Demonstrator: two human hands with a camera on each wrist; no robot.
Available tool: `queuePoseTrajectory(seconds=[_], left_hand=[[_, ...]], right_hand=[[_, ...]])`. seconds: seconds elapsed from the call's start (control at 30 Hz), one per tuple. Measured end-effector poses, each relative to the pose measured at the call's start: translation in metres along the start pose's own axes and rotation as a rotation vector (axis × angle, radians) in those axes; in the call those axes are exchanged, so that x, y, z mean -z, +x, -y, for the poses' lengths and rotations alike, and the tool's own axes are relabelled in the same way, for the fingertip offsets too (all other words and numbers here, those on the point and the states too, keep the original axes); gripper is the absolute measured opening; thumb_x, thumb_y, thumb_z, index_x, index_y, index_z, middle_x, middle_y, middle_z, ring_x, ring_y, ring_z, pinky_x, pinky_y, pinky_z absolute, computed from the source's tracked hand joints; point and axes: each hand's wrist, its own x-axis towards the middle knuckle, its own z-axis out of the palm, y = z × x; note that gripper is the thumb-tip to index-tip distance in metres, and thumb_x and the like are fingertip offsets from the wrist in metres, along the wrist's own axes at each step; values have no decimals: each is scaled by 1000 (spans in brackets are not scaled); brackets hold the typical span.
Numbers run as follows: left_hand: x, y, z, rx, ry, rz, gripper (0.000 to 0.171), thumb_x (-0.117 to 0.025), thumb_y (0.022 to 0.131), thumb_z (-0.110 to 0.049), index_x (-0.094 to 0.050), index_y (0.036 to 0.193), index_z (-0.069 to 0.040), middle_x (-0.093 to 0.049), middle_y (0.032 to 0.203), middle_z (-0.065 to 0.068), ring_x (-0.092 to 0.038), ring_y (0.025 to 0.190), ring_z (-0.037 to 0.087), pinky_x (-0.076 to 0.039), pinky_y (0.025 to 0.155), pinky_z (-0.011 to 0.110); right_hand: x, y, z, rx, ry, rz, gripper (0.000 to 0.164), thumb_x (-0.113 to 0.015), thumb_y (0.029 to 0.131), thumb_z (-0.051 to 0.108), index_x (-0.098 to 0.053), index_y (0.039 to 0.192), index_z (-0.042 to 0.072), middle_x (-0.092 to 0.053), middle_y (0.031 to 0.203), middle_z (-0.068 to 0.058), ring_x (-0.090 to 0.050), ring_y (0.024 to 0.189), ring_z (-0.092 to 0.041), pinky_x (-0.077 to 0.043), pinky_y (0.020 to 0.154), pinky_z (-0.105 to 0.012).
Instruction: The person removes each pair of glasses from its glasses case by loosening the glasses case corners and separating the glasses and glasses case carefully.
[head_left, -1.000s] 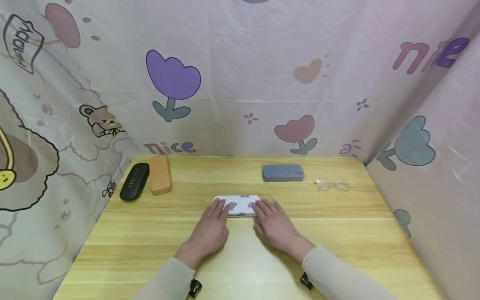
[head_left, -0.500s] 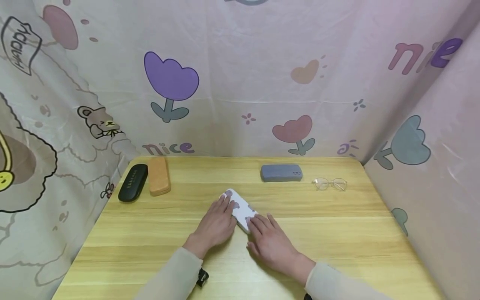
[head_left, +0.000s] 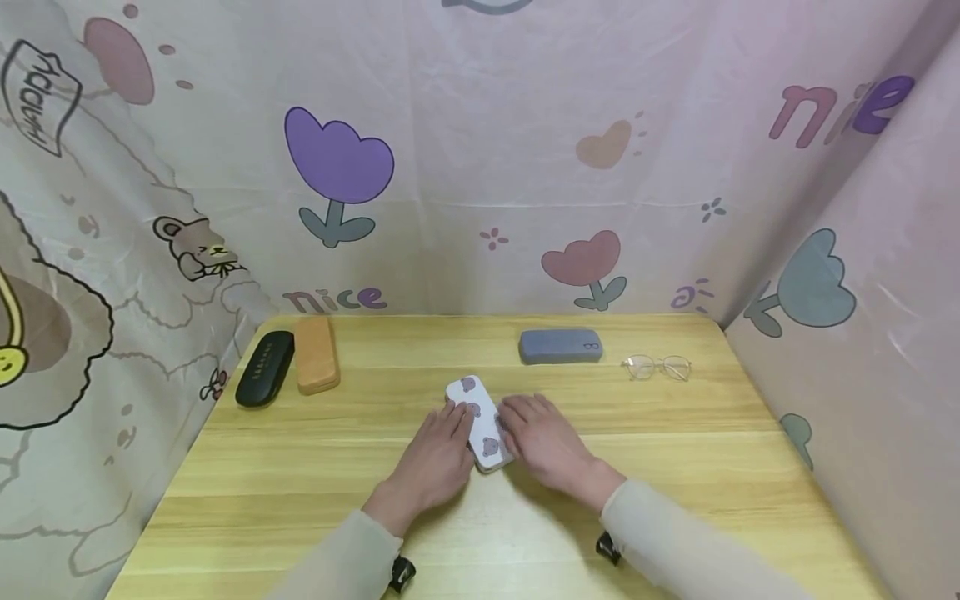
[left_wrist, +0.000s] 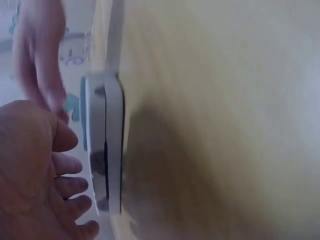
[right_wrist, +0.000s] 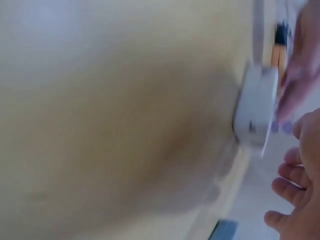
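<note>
A white glasses case (head_left: 486,432) printed with bear heads lies closed and aslant on the table, its far end pointing slightly left. The fingertips of my left hand (head_left: 438,460) rest on the left part of its lid, the fingers nearly straight. At the case's right edge is my right hand (head_left: 551,446), its fingers loosely bent. In the left wrist view the seam along the side of the case (left_wrist: 115,145) shows beside the left fingers (left_wrist: 70,187). The right wrist view is blurred, with the right hand (right_wrist: 305,185) apart from the case (right_wrist: 254,107).
At the back left of the wooden table (head_left: 247,500) lie a black glasses case (head_left: 266,368) and an orange case (head_left: 317,357), side by side. Toward the back right are a blue-grey case (head_left: 561,346) and a pair of glasses (head_left: 657,367). A printed curtain (head_left: 450,150) hangs behind.
The white case has turned clockwise from lying crosswise to steeply aslant. My right hand came nearer along its near end, then moved away up its right edge; my left hand shifted slightly right.
</note>
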Motion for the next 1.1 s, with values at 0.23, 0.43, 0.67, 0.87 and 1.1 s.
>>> queuePoseTrajectory(seconds=[0.23, 0.43, 0.67, 0.87, 1.1], left_hand=[[-10, -21, -23, -65, 32, 5, 56, -50, 104, -23, -49, 154, 3, -45, 162, 23, -37, 155, 39, -31, 125, 57], [-14, -30, -33, -125, 54, 14, 58, -51, 103, -24, -47, 157, -1, -43, 165, 18, -36, 156, 35, -32, 125, 56], [-9, -33, -24, -102, 64, -2, 57, -51, 104, -24, -48, 157, -2, -43, 165, 16, -35, 156, 35, -30, 126, 56], [-4, -34, -3, -5, 19, -5, 56, -49, 105, -23, -47, 157, -3, -41, 166, 19, -34, 157, 38, -27, 126, 60], [3, -26, 26, 68, 31, -5, 56, -48, 105, -25, -47, 158, -4, -41, 166, 19, -31, 158, 40, -25, 126, 62]], right_hand=[[-6, 43, -26, 34, 38, 94, 48, -53, 109, 17, -50, 154, 0, -49, 160, -20, -47, 149, -38, -37, 123, -54], [-10, 55, -33, 62, -3, 243, 65, -58, 97, 4, -43, 160, 6, -45, 165, -11, -39, 154, -36, -35, 124, -54], [-14, 47, -41, 28, -35, 238, 62, -62, 104, 26, -44, 161, 9, -47, 164, -8, -37, 155, -35, -35, 123, -56], [-8, 26, -47, 11, -65, 214, 54, -46, 107, 8, -44, 160, 6, -45, 165, -12, -38, 155, -37, -33, 124, -58], [-2, 3, -32, -13, -75, 229, 52, -47, 107, 14, -44, 158, 0, -44, 165, -16, -38, 155, -37, -32, 124, -59]])
